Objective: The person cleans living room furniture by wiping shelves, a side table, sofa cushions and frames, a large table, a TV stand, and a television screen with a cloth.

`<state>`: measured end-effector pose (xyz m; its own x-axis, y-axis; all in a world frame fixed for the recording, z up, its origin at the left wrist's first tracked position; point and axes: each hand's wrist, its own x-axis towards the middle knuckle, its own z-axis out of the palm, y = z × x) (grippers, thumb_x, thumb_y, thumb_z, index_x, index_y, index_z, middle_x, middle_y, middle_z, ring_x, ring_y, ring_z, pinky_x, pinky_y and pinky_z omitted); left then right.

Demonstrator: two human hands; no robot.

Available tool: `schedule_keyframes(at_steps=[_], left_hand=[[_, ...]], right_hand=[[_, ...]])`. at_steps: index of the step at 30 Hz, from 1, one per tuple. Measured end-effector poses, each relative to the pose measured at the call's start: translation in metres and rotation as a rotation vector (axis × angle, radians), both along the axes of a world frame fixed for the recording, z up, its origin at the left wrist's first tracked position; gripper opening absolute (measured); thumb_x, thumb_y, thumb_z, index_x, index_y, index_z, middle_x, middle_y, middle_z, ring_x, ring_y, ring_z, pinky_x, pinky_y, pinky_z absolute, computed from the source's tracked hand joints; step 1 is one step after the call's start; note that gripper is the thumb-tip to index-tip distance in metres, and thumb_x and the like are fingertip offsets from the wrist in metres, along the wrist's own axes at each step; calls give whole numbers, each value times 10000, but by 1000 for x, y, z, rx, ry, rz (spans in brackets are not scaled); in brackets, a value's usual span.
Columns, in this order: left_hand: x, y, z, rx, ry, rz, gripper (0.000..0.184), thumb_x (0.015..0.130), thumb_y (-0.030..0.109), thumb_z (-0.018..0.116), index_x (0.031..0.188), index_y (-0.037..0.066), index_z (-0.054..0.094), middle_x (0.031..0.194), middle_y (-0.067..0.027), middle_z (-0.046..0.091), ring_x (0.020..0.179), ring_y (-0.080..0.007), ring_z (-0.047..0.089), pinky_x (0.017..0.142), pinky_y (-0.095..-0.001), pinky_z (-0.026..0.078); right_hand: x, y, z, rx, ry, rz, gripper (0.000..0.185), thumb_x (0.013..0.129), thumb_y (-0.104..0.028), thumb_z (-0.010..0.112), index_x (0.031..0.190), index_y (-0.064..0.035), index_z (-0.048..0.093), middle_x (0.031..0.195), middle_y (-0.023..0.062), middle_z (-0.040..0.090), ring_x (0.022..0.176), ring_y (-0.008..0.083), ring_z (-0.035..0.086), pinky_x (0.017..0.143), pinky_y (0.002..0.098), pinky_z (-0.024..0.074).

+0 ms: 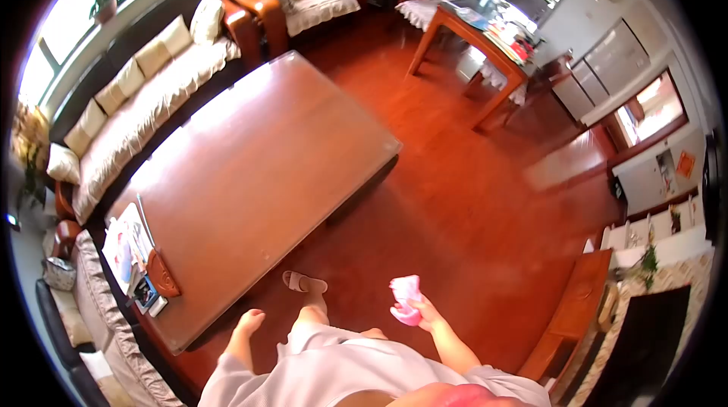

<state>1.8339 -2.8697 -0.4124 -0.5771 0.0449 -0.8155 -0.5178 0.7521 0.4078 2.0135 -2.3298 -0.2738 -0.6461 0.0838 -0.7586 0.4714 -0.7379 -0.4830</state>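
Note:
My right hand [427, 314] is closed on a crumpled pink cloth [407, 299], held out in front of my body above the floor. Its folds hide some of my fingers. On the other side, my left hand [251, 320] hangs low beside the near edge of the large brown coffee table [250, 157]. Nothing shows in that hand, but its fingers are too small and turned away to make out. A light slipper [305, 282] is on my foot between the two hands.
Papers [125, 244] and a brown carved wooden piece [161, 272] lie at the table's left end. A long sofa [152, 111] runs behind it. A dining table [485, 39] stands at the back right, a wooden cabinet [580, 293] at the right.

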Motion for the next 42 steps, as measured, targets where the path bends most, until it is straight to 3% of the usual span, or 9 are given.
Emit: schedule_keyframes(at_steps=[4, 13, 18, 21, 23, 29, 31, 35, 42], left_hand=[[29, 84, -8, 157, 172, -215, 388, 882, 294, 637, 1159, 24, 660, 1073, -133, 701, 1015, -244, 650, 900, -358, 502], [71, 306, 173, 337, -117, -1245, 349, 947, 281, 587, 1195, 43, 649, 1135, -93, 674, 1022, -183, 619, 938, -335, 483], [21, 424, 129, 250, 303, -1575, 319, 949, 242, 586, 1190, 43, 649, 1127, -97, 675, 1033, -186, 616, 940, -327, 473], [-1, 480, 109, 323, -47, -937, 267, 960, 229, 563, 1149, 50, 624, 934, -56, 668, 807, -152, 620, 693, -292, 519], [-28, 508, 55, 143, -73, -1031, 166, 973, 247, 499, 1019, 136, 613, 705, 44, 539, 527, -103, 481, 419, -313, 398], [4, 652, 94, -72, -11, -1635, 243, 975, 269, 485, 1053, 71, 602, 865, -94, 589, 736, -236, 545, 595, -392, 439], [33, 726, 94, -32, 73, -1839, 271, 976, 276, 480, 1065, 49, 599, 918, -140, 606, 805, -280, 566, 653, -418, 452], [129, 899, 101, 129, 529, -2281, 328, 977, 290, 471, 1088, 6, 592, 1024, -232, 640, 944, -369, 609, 770, -471, 479], [334, 1090, 103, 536, -55, -1608, 325, 953, 223, 557, 1212, 31, 590, 1067, -160, 677, 1019, -235, 643, 841, -339, 503]], right_hand=[[195, -8, -15, 66, -69, -410, 465, 865, 4, 617, 1304, -90, 496, 1075, 114, 619, 991, 280, 646, 846, 500, 567], [465, -72, 52, 303, 168, -1109, 293, 882, -464, 608, 952, -192, 525, 676, -49, 410, 607, 136, 478, 520, 296, 402], [496, -168, 47, 332, 96, -1571, 406, 883, -594, 562, 911, -194, 500, 594, -49, 342, 564, 125, 456, 477, 302, 356], [478, -219, 20, 296, -42, -1872, 480, 883, -672, 534, 887, -194, 485, 545, -48, 301, 538, 118, 442, 452, 305, 328], [492, -238, -68, -77, -249, -2505, 27, 909, -167, 575, 899, -159, 550, 698, -28, 460, 601, 111, 485, 473, 290, 370], [476, -235, -95, 356, -834, -2073, 167, 822, -36, 527, 936, -86, 638, 891, 6, 594, 733, 154, 588, 532, 316, 455], [480, -176, -40, -376, -385, -2801, 265, 812, 18, 512, 1005, -104, 647, 856, -1, 621, 675, 215, 595, 594, 351, 501], [492, -135, -21, -64, -376, -2823, 280, 827, -21, 473, 1055, -37, 634, 962, 52, 636, 871, 236, 625, 721, 366, 540], [544, -87, -28, 240, -695, -2708, 383, 822, -79, 443, 1168, 7, 582, 1034, 107, 638, 971, 271, 644, 802, 371, 553]])
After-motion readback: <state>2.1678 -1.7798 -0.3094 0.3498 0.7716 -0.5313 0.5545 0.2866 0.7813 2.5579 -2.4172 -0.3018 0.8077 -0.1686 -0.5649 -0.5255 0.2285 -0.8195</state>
